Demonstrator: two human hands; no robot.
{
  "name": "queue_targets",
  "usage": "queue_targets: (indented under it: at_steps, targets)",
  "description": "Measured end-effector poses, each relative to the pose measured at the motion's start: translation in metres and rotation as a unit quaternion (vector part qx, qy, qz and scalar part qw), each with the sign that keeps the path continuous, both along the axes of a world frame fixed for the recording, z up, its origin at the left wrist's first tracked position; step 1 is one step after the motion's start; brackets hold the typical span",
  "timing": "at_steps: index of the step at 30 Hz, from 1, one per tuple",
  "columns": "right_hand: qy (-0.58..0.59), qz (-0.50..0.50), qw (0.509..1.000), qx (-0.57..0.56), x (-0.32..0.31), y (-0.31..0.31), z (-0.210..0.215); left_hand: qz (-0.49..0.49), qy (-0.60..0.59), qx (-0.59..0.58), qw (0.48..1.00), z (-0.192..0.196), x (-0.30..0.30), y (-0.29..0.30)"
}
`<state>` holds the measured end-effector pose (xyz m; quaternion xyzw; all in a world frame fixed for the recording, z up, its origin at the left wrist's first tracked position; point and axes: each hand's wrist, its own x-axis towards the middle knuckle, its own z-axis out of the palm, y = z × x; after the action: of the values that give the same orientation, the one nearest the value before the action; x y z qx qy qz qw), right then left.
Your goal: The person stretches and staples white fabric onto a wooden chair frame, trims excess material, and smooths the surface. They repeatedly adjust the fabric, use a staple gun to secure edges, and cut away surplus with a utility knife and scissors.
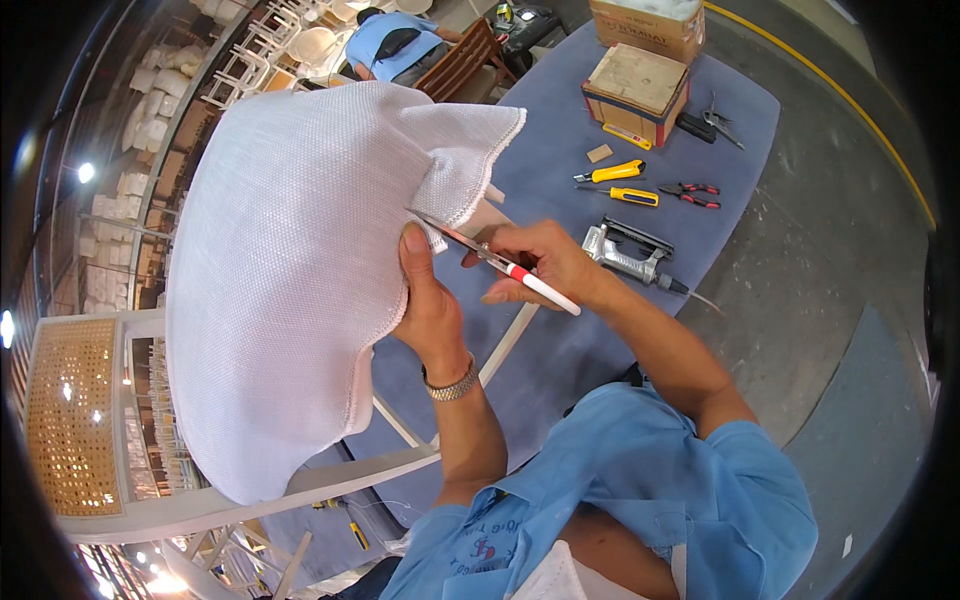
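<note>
On left, white cloth (285, 250) is held at edge by left hand (432, 315). Scissors (543, 289) are gripped by right hand (545, 257), tips at cloth. Most is spread smooth; far flap (460, 160) is left loose.

White woven fabric (290, 260), stitched edge, bulging smoothly, one corner flared; scissors (515, 272), red-and-white handle, slanting, blades at fabric edge.
</note>
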<state>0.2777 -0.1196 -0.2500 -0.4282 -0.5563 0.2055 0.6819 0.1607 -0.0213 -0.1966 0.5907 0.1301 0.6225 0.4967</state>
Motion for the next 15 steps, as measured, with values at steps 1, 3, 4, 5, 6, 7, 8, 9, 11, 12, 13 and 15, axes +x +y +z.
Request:
queue_targets:
  at_steps: [1, 3, 4, 5, 6, 7, 8, 9, 11, 12, 13, 15]
  targets:
    - [-0.005, -0.010, 1.000, 0.003, 0.000, 0.000, 0.000, 0.016, 0.013, 0.024, 1.000, -0.001, 0.000, 0.001]
    - [-0.016, -0.026, 0.999, 0.012, 0.002, 0.000, -0.001, 0.052, 0.038, 0.074, 0.995, 0.000, 0.002, 0.003]
    - [-0.045, -0.041, 0.998, -0.002, 0.005, -0.003, -0.003, 0.086, 0.056, 0.096, 0.990, -0.003, 0.004, 0.009]
    - [-0.074, -0.051, 0.996, -0.015, 0.007, -0.008, -0.006, 0.126, 0.075, 0.119, 0.982, -0.007, 0.004, 0.017]
    - [-0.106, -0.063, 0.992, -0.027, 0.011, -0.014, -0.009, 0.164, 0.091, 0.141, 0.972, -0.008, 0.006, 0.022]
    - [-0.088, -0.078, 0.992, -0.044, 0.012, -0.025, -0.017, 0.171, 0.069, 0.155, 0.971, -0.007, 0.009, 0.023]
    - [-0.069, -0.092, 0.991, -0.062, 0.010, -0.040, -0.033, 0.178, 0.049, 0.167, 0.968, -0.007, 0.012, 0.023]
    - [-0.050, -0.106, 0.990, -0.082, 0.013, -0.055, -0.050, 0.184, 0.028, 0.178, 0.966, -0.009, 0.014, 0.023]
    - [0.003, -0.147, 0.976, -0.160, 0.026, -0.090, -0.086, 0.208, 0.061, 0.174, 0.961, -0.019, 0.013, 0.029]
    - [-0.014, -0.197, 0.958, -0.209, 0.032, -0.109, -0.105, 0.220, 0.079, 0.170, 0.957, -0.023, 0.011, 0.030]
    - [-0.032, -0.247, 0.934, -0.254, 0.038, -0.127, -0.119, 0.204, 0.073, 0.143, 0.966, -0.025, 0.013, 0.028]
    - [-0.091, -0.311, 0.895, -0.306, 0.044, -0.157, -0.134, 0.174, 0.060, 0.093, 0.978, -0.024, 0.017, 0.027]
